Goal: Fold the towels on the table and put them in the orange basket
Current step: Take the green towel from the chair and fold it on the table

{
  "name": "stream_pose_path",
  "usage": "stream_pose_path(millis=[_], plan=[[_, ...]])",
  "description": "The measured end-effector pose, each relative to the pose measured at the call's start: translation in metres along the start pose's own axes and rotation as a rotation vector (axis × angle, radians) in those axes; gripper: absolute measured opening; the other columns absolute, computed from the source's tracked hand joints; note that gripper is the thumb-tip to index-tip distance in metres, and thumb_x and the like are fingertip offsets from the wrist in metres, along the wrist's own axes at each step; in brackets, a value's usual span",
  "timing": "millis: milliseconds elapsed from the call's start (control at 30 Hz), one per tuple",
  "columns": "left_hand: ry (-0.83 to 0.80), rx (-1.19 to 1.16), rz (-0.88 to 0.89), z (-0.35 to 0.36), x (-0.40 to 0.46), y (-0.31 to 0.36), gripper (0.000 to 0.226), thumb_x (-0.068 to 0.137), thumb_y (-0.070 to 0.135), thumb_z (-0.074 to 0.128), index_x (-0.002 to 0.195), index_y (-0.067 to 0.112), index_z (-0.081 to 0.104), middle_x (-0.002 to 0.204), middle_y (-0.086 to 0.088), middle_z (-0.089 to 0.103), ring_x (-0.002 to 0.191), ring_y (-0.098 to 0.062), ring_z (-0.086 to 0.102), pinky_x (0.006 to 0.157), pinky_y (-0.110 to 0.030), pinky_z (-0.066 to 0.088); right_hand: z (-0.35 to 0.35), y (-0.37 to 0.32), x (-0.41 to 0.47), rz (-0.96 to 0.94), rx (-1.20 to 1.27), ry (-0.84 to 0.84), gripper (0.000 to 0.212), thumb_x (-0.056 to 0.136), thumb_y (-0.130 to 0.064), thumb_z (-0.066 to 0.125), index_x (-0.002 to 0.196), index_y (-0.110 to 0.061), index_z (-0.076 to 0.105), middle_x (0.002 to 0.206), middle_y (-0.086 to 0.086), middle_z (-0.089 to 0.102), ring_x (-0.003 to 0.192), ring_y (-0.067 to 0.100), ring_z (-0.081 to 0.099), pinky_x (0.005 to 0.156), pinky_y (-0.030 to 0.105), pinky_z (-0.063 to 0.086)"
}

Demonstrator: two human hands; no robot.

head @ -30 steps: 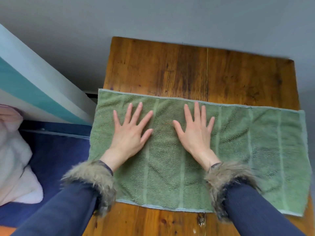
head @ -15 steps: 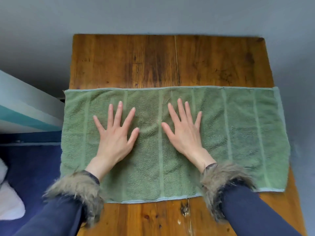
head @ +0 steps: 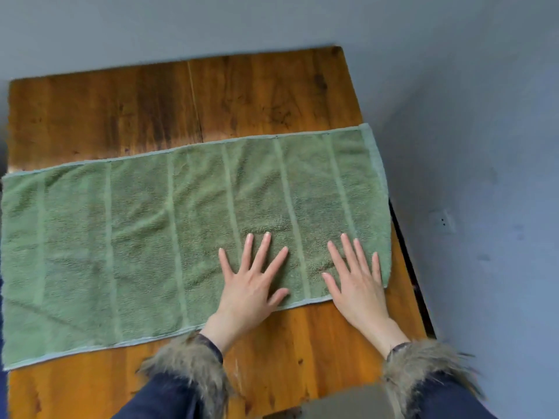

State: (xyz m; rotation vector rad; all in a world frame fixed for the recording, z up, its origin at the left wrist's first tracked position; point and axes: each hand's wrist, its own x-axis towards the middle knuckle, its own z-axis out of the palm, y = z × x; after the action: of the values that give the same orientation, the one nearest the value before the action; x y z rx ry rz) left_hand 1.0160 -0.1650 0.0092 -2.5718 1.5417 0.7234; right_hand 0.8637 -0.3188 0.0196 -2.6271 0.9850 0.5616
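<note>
1. A green terry towel [head: 169, 237] lies spread in a long strip across the wooden table [head: 151, 110], ribbed bands running across its width; its left end reaches the frame's left edge and its right end sits at the table's right edge.
2. The person's left hand [head: 251, 285] rests flat on the towel near its front hem, fingers straight and spread, gripping nothing; the right hand [head: 358, 282] lies just beside it toward the towel's right end, fingers likewise straight and pressed down, its heel on the bare wood past the hem.
3. Both wrists show fur-trimmed cuffs [head: 187, 367] on dark blue sleeves.
4. The step in hand looks like smoothing the cloth flat at its right part ahead of the next fold; faint creases show in the middle of the towel, so the smoothing seems unfinished there.
5. The next move probably calls for pinching the two right corners and carrying that end over to meet the left end, edges matched; the far right corner lies well away from both hands, so a reach is needed.
6. The orange basket is not in view; its place cannot be told.
</note>
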Motion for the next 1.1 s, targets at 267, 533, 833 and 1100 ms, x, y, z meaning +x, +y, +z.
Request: stream_pose_path(millis=[267,533,833,1100], plan=[[-0.157,0.026,-0.128,0.0,0.012,0.014,0.092,0.077,0.079,0.028,0.126,0.044,-0.041,0.131,0.006,-0.056,0.123,-0.026,-0.049,0.101,-0.073,-0.004,-0.031,0.032,0.005,0.357,0.616,0.51,0.034,0.094,-0.018,0.05,0.127,-0.008,0.052,0.125,0.009,0.053,0.116,0.024,0.05,0.097,0.034,0.036],[-0.203,0.041,-0.171,-0.01,0.011,0.023,0.095,0.079,0.074,0.036,0.128,0.041,-0.038,0.134,0.003,-0.051,0.127,-0.026,-0.044,0.101,-0.074,0.0,-0.042,0.071,0.017,0.543,0.748,0.147,0.025,0.09,-0.033,0.057,0.089,-0.009,0.062,0.085,0.007,0.07,0.08,0.024,0.063,0.072,0.033,0.05],[-0.084,-0.027,-0.132,-0.012,0.014,0.059,0.078,0.089,0.053,0.046,0.147,0.04,-0.005,0.147,0.006,-0.034,0.135,-0.021,-0.033,0.105,-0.069,-0.003,-0.046,0.086,0.018,0.491,0.756,0.198,0.027,0.093,-0.032,0.05,0.073,-0.014,0.044,0.064,-0.002,0.049,0.062,0.017,0.049,0.056,0.029,0.04],[-0.077,-0.082,-0.116,-0.004,0.017,0.075,0.071,0.092,0.05,0.042,0.147,0.041,0.0,0.152,0.005,-0.029,0.132,-0.022,-0.037,0.106,-0.067,-0.008,-0.051,0.096,0.02,0.545,1.189,0.055,0.042,0.097,-0.04,0.04,0.105,0.0,0.052,0.083,-0.002,0.05,0.072,0.011,0.046,0.066,0.03,0.045]])
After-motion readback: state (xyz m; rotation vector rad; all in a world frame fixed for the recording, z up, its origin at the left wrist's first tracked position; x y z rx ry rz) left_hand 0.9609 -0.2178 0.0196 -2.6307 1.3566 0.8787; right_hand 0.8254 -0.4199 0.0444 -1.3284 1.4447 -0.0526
